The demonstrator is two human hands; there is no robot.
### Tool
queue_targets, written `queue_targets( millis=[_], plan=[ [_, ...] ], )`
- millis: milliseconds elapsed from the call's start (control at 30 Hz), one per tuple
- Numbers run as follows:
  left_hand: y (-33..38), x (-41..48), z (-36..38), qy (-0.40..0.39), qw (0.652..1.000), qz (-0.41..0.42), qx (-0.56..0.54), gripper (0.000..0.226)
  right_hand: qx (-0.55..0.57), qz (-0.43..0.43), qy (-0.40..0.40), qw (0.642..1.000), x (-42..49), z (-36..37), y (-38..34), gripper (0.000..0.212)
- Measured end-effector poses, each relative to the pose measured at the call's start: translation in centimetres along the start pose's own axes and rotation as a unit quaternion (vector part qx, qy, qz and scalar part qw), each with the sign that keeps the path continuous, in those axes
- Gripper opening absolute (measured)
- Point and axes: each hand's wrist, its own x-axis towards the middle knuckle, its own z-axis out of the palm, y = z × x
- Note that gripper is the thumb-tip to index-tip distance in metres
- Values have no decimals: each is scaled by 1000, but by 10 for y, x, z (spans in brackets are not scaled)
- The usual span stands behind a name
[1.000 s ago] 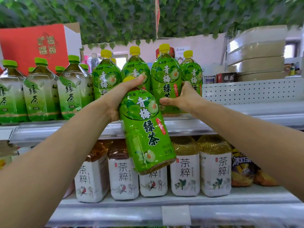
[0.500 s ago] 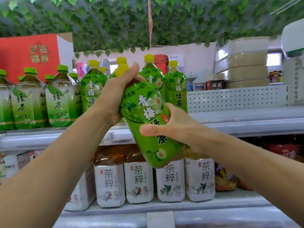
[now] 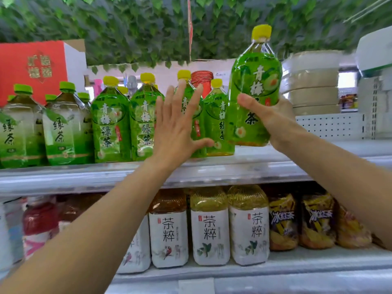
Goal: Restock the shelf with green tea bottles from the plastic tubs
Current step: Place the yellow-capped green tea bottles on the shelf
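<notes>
Right grip [image 3: 273, 122] is clamping a yellow-capped green tea bottle [image 3: 254, 85] upright, just over the shelf [image 3: 244, 166]. Left grip [image 3: 176, 128], fingers spread apart, is reaching flat at the stocked bottles [image 3: 110, 124] to its left. Placing step, I'd say: the next move is lowering the bottle gently beside that row.

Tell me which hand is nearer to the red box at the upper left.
Left. The left hand is spread open before the shelved bottles, to the right of the red box. The right hand, farther right, grips a green tea bottle.
</notes>
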Motion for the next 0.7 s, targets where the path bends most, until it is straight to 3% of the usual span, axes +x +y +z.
queue_targets(
  millis=[200, 300, 400, 467, 600, 700],
  plan=[
    [-9, -10, 19, -28, 999, -24, 20, 116, -54, 49, 12, 997, 23, -23, 30, 113],
    [-9, -11, 21, -24, 999, -25, 9, 114, -61, 76, 4, 995, 28, -27, 43, 93],
    [-8, -11, 21, -24, 999, -31, 9, 114, -76, 105, -27, 991, 37, -28, 42, 92],
    [-8, -11, 21, -24, 999, -33, 13, 115, -126, 106, -62, 984, 41, -32, 41, 87],
    [-10, -12, 17, -54, 998, -28, -5, 123, -313, 100, -93, 940, 36, -45, 43, 128],
    [-10, -9, 15, -64, 998, -28, -2, 126, -355, 96, -73, 927, 31, -50, 46, 107]
  ],
)
